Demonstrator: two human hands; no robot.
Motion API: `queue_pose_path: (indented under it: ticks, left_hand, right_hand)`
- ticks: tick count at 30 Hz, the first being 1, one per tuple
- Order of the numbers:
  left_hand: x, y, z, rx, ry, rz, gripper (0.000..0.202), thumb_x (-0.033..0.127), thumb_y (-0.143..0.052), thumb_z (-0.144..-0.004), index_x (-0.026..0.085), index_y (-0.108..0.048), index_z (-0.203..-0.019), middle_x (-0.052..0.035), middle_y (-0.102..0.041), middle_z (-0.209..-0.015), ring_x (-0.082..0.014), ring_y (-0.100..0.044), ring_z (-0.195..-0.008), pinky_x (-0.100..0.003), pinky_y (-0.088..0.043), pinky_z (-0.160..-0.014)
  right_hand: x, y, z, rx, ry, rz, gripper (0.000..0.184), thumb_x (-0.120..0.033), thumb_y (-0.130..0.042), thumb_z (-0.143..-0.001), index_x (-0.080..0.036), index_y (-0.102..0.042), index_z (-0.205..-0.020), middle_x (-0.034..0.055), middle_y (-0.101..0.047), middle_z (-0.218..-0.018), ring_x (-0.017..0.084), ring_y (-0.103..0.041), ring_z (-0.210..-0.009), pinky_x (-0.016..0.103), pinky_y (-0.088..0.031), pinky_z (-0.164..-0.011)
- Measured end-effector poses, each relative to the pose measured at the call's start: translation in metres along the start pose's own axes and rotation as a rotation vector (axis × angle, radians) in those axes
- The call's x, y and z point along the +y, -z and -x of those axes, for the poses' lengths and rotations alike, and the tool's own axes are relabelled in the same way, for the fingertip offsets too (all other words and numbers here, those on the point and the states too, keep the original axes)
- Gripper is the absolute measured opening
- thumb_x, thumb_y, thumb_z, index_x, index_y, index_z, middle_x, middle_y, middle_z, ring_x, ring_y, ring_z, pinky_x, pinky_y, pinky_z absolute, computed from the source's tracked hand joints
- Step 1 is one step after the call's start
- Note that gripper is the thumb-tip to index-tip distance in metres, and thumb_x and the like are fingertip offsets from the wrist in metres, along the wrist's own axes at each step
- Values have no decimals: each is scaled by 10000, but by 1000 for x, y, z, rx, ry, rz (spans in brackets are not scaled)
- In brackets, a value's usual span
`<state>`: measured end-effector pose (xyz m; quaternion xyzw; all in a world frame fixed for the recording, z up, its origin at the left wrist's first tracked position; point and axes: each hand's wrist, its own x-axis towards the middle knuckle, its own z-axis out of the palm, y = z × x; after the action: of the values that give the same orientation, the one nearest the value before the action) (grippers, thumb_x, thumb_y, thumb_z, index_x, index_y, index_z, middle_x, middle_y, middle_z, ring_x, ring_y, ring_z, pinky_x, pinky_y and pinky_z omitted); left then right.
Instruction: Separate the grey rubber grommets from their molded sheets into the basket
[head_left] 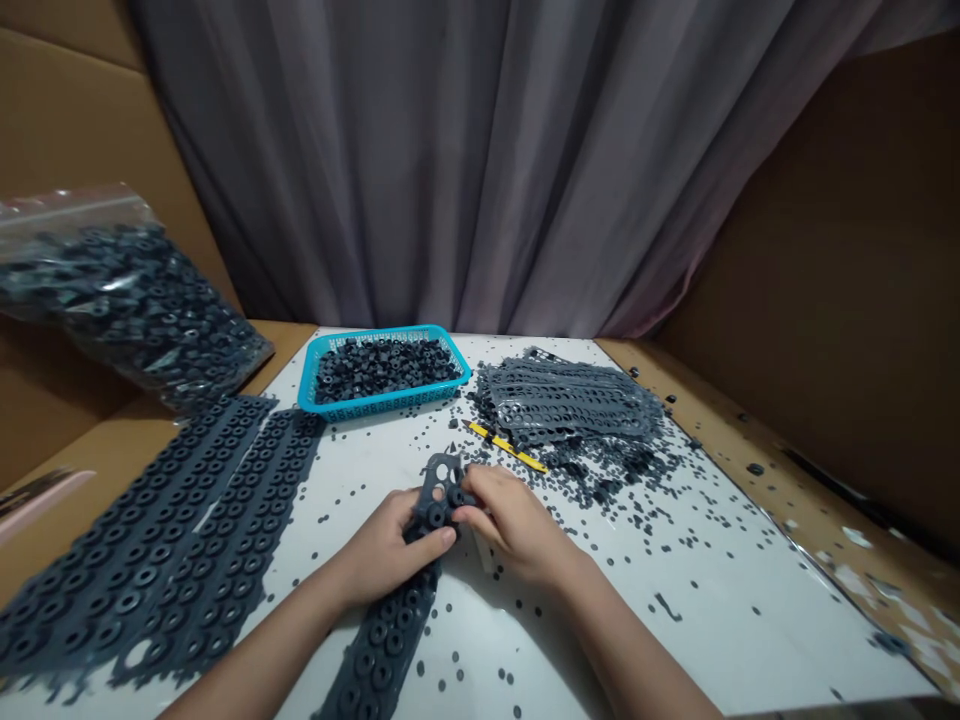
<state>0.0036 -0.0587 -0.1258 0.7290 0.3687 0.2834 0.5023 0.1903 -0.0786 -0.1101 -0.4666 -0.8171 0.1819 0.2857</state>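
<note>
My left hand grips a dark grey rubber strip set with rows of round ring-shaped pieces. The strip runs down toward the bottom edge, and its far end, tilted up, shows bare holes. My right hand pinches a small ring-shaped rubber piece at that far end, thumb and fingers close together; whether the piece is still joined to the strip I cannot tell. A pale, narrow object shows partly under my right hand. Beyond the hands lies a yellow craft knife or pen-like tool.
A blue basket holds many loose rubber pieces. Punched-out strips are heaped at the right rear. Full strips lie on the left, below a clear bag of pieces. Small dark discs litter the white tabletop. Cardboard walls stand either side.
</note>
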Motion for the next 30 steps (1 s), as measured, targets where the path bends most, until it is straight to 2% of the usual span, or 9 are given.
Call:
queue_pose_path:
  ticks: [6,10,13,17,20,23,26,28,30]
  left_hand:
    - [7,3,0,-83,-19,-186,203,324,-498,-835,182,-602,-936,-25,-640,-894,-207,-548,-844,-288,-406,-747]
    - [7,5,-2,-118,-76,-205,205,347,-521,-823,178,-620,-884,-42,-631,-884,-213,-538,-849,-303,-393,-780]
    - [4,5,-3,-136,-29,-2,231,385,-578,-786,163,-636,-797,-35,-626,-809,-196,-534,-792,-280,-395,-738]
    - [0,3,-1,-219,143,502,279,415,-614,-767,141,-622,-719,-5,-591,-690,-129,-510,-655,-227,-395,-644]
    - [0,1,1,-104,264,821,297,417,-726,-659,149,-601,-699,23,-575,-647,-98,-509,-593,-196,-399,-589]
    - [-1,1,0,35,299,973,332,415,-780,-583,169,-581,-684,45,-577,-625,-91,-527,-578,-185,-413,-579]
    - [-2,1,-4,114,290,835,296,422,-747,-634,178,-617,-738,38,-628,-683,-110,-572,-670,-190,-432,-662]
    - [-2,0,-5,174,291,701,302,446,-690,-696,188,-651,-848,17,-673,-777,-142,-596,-773,-210,-432,-737]
    - [-1,0,-6,207,292,605,346,461,-628,-748,194,-655,-966,-11,-697,-888,-182,-604,-862,-245,-426,-797]
  right_hand:
    - [-1,1,0,-45,-61,73,264,-382,-443,-905,-188,-411,-729,8,-502,-691,148,-423,-646,260,-301,-619]
    - [-2,-1,0,-107,-101,-70,249,-357,-437,-909,-185,-420,-730,-4,-484,-698,131,-412,-644,247,-283,-602]
    - [-4,-5,2,-174,-127,-383,292,-345,-392,-924,-178,-412,-685,-25,-418,-645,107,-375,-601,234,-270,-570]
    - [-4,-21,3,-185,-217,-1016,377,-422,-479,-872,-176,-365,-610,-51,-298,-571,83,-266,-523,223,-209,-495]
    - [-3,-27,1,-130,-235,-1431,415,-421,-552,-821,-184,-313,-579,-69,-239,-530,69,-193,-462,223,-132,-453]
    - [-3,-19,-3,28,-182,-1652,417,-407,-510,-841,-190,-271,-578,-66,-210,-534,75,-181,-452,223,-145,-456]
    - [-1,-5,-4,181,-138,-1537,373,-404,-468,-872,-186,-338,-600,-50,-253,-568,89,-196,-481,228,-171,-468]
    - [1,4,-2,273,-119,-1351,344,-414,-432,-894,-186,-393,-640,-38,-290,-599,99,-215,-505,233,-190,-476]
    - [2,9,2,390,-103,-1069,327,-406,-378,-921,-191,-420,-679,-26,-323,-622,113,-262,-537,244,-230,-506]
